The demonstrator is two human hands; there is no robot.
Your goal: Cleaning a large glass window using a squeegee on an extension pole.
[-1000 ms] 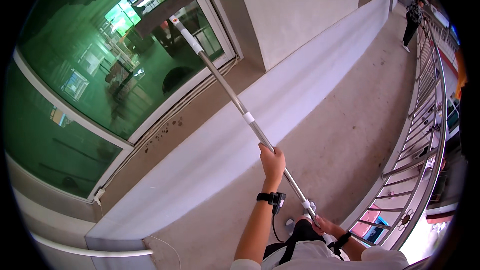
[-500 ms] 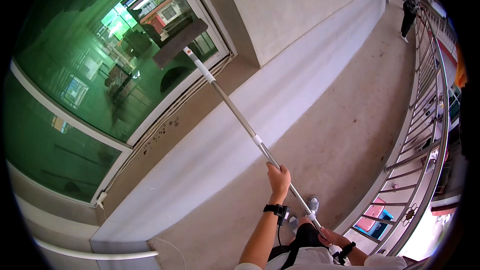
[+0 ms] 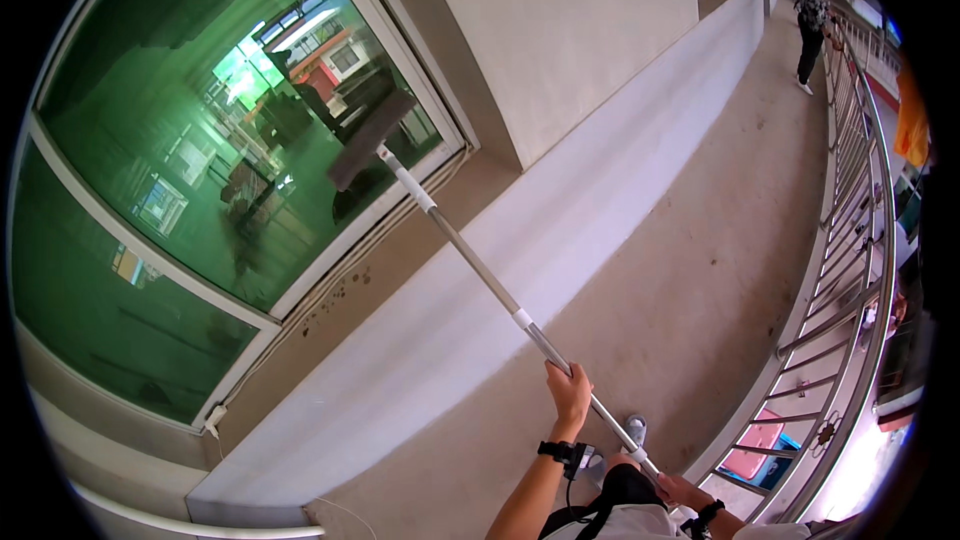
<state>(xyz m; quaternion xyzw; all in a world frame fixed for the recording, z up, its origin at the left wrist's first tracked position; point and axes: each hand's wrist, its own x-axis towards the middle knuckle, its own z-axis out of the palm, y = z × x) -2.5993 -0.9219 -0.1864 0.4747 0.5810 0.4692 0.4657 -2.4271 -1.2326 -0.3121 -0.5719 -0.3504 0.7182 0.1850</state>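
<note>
Both my hands grip the silver pole point(image 3: 476, 262) of a long-handled window wiper. My left hand point(image 3: 570, 396) wraps round the pole below its white middle joint. Near the lower end, my right hand point(image 3: 682, 492) is closed round the pole close to my body. The flat, dark grey wiper head point(image 3: 371, 140) lies against the green-tinted window point(image 3: 210, 140), near the lower right corner of the large upper pane. A white neck joins the head to the pole. Black bands with small devices are on both my wrists.
A white window frame point(image 3: 325, 262) and a sill with cables point(image 3: 360, 250) run under the glass. On the right curves a metal railing point(image 3: 885, 210). Farther along the walkway point(image 3: 680, 280) a person point(image 3: 812, 25) stands by the railing. A white pipe point(image 3: 200, 523) lies at the lower left.
The wiper head has slid a little down the glass toward the bottom frame. Both hands keep their hold on the pole. My view has shifted slightly.
</note>
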